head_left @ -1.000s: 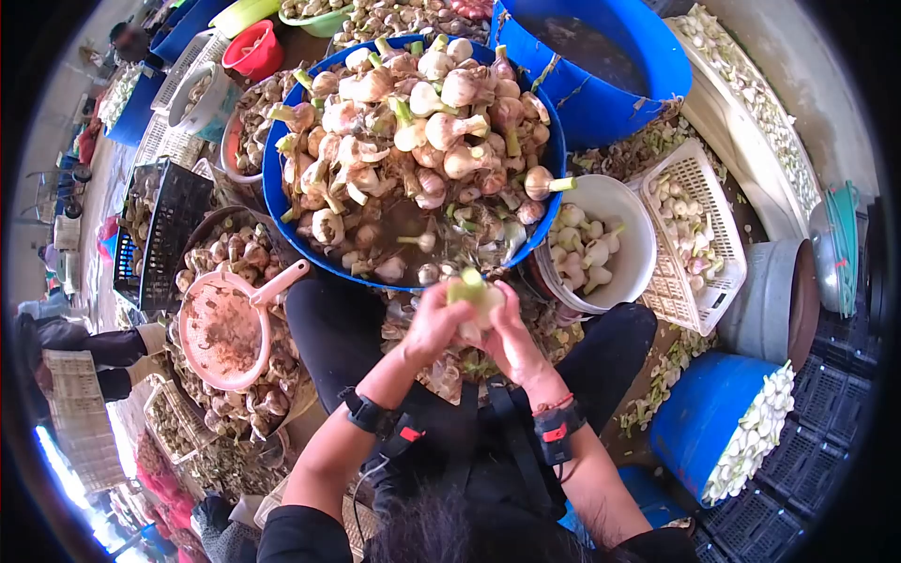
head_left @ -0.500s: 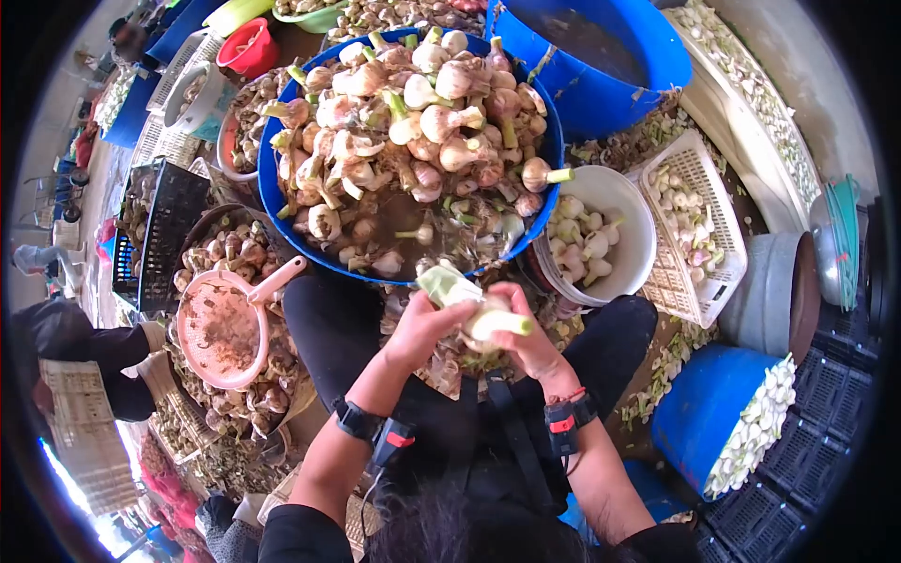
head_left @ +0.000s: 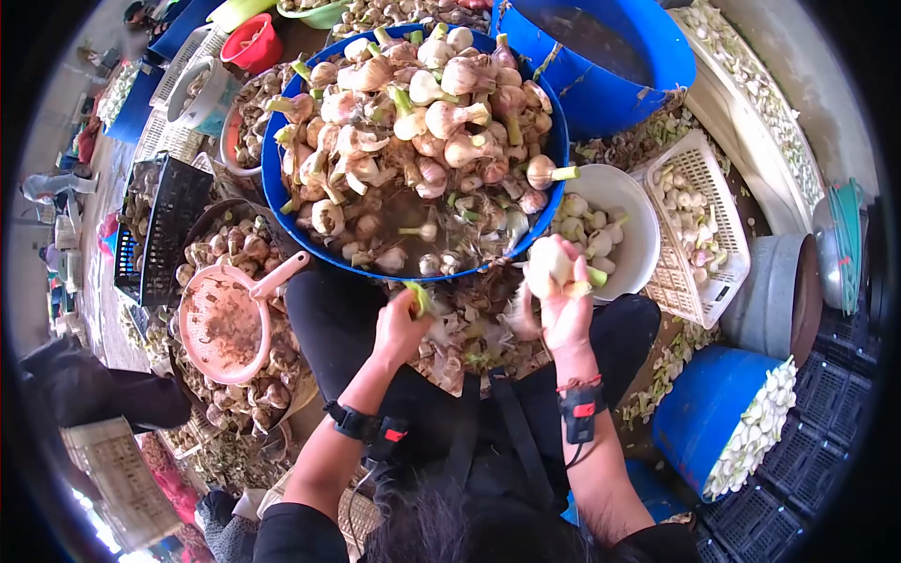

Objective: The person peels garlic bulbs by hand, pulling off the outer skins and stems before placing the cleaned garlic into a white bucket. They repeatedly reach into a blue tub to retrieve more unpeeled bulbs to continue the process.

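My right hand [head_left: 567,314] is closed around a pale, peeled garlic bulb [head_left: 546,267], its green stem stub poking out to the right. It overlaps the near rim of a white bucket [head_left: 640,202] with peeled bulbs inside. My left hand [head_left: 402,327] pinches a small yellow-green strip [head_left: 419,298] below the blue tub. A blurred papery scrap [head_left: 521,314] shows beside my right wrist. Ahead stands the big blue tub [head_left: 272,202], heaped with unpeeled garlic [head_left: 446,117]. Loose skins [head_left: 460,347] lie between my knees.
A pink strainer [head_left: 223,324] rests on more garlic at the left, near a black crate [head_left: 174,230]. To the right are a cream basket [head_left: 727,272] of bulbs and a tipped blue barrel [head_left: 685,413] with white cloves. Another blue tub [head_left: 666,47] stands behind.
My hands have moved apart. The right hand carried the bulb right and up to the white bucket; the left moved left with the green strip. The person at far left shifted.
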### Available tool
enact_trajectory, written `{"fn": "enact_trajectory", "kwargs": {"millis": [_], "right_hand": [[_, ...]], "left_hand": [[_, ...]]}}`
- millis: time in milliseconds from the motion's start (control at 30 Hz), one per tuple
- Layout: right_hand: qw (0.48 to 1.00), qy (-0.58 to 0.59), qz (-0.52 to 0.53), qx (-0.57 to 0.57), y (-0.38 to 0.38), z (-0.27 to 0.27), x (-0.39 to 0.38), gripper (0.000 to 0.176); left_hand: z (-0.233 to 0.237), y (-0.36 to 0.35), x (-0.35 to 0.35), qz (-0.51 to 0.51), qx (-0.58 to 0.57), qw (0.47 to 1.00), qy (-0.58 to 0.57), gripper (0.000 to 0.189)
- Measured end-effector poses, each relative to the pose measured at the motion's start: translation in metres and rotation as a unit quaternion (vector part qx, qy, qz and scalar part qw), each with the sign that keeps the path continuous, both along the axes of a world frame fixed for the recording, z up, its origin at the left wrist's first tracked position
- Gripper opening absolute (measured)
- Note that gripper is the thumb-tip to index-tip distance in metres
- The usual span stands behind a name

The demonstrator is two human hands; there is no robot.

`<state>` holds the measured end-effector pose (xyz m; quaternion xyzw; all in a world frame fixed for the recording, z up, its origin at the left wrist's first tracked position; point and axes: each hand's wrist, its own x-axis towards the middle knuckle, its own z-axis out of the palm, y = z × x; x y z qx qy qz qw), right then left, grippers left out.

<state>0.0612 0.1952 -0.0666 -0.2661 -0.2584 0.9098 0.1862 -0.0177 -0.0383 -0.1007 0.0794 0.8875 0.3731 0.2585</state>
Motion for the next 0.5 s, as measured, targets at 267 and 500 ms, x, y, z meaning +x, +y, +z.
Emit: {"fn": "enact_trajectory", "kwargs": {"millis": [267, 500], "right_hand": [[0.987, -0.101, -0.05, -0.112, -0.037, -0.038, -0.001, 0.037], [0.955, -0.284, -0.073, 0.053, -0.049, -0.027, 0.0, 0.032]], "left_hand": [[0.039, 0.065, 0.028, -0.034, 0.238, 0.969, -0.051, 0.07], [0.033, 0.048, -0.007, 0.282, 0.447, 0.813, -0.245, 0.01]]}}
